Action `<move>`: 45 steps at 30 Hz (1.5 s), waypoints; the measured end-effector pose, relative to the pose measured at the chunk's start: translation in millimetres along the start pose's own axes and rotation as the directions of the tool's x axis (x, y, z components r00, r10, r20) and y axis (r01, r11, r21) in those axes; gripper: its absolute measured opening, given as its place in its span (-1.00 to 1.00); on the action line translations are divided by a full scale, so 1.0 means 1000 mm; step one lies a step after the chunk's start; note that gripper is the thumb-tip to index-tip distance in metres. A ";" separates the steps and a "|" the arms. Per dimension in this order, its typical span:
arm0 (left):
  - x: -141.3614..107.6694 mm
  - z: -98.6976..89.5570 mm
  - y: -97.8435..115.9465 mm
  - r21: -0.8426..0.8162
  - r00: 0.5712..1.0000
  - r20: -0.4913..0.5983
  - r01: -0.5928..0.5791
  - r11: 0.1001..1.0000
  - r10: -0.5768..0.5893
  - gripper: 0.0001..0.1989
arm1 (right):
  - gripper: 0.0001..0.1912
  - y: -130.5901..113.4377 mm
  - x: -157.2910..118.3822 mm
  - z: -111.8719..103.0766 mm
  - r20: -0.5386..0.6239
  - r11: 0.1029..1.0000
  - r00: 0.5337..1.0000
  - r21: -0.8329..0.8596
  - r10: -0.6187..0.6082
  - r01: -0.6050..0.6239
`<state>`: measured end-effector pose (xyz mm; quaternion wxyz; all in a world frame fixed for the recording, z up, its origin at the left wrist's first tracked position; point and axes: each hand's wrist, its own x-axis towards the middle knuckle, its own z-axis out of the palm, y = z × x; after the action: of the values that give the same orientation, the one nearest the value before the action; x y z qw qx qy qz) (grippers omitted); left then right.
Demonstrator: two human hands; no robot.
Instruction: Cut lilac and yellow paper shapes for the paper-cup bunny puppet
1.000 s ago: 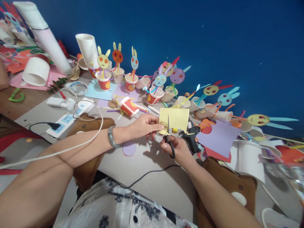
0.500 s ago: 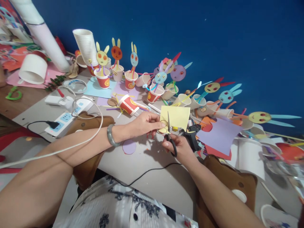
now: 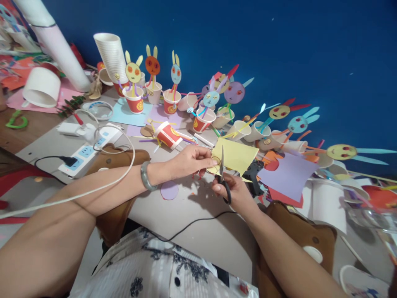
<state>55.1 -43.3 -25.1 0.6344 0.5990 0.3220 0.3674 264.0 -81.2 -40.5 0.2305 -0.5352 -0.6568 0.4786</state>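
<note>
My left hand [image 3: 198, 160] pinches the left edge of a yellow sheet of paper [image 3: 237, 155], beside small circles outlined on it. A pair of scissors [image 3: 222, 165] with black handles is in my right hand [image 3: 232, 191], its blades pointing up across the paper near those circles. The sheet is cut partway, and a narrow pointed strip sticks out at its lower right. Just below my left hand a purple paper circle [image 3: 169, 190] lies on the table. Small paper scraps lie under my hands.
Several paper cups with rabbit-faced figures [image 3: 133, 72] line the blue wall. A red cup [image 3: 168, 135] lies on its side. To the left is a white power strip [image 3: 89, 152] with cables; to the right, a black device [image 3: 254, 178] and purple paper [image 3: 288, 174].
The yellow sheet has tilted, its right side swinging right and downward. The view has shifted slightly. Both hands keep their holds.
</note>
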 end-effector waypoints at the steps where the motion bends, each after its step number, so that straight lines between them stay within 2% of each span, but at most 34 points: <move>1: 0.000 0.000 0.000 -0.001 1.000 0.003 -0.005 1.000 0.005 -0.66 | -0.44 -0.001 0.000 0.000 0.000 1.000 1.000 -0.004 -0.002 0.002; 16: -0.002 0.000 0.011 -0.015 1.000 0.004 0.006 1.000 -0.006 -0.65 | -0.38 -0.007 -0.002 -0.001 0.045 0.996 0.997 0.065 0.056 -0.058; 29: -0.001 0.000 0.010 -0.051 1.000 -0.002 0.010 0.999 -0.010 -0.68 | -0.38 -0.001 -0.002 -0.002 0.008 0.997 0.998 0.035 0.067 -0.067; 35: -0.001 0.000 0.009 -0.039 1.000 0.001 0.023 0.999 -0.023 -0.66 | -0.42 -0.005 -0.002 -0.001 0.017 0.998 1.000 0.058 0.015 -0.016; 45: -0.002 -0.001 0.012 -0.051 0.999 0.014 0.033 0.998 -0.032 -0.69 | -0.41 -0.007 -0.001 -0.003 0.057 0.999 0.998 0.047 0.023 -0.026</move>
<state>52.5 -44.3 -13.4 0.6575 0.5798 0.3179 0.3613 263.2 -81.1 -33.4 0.2188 -0.5238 -0.6447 0.5120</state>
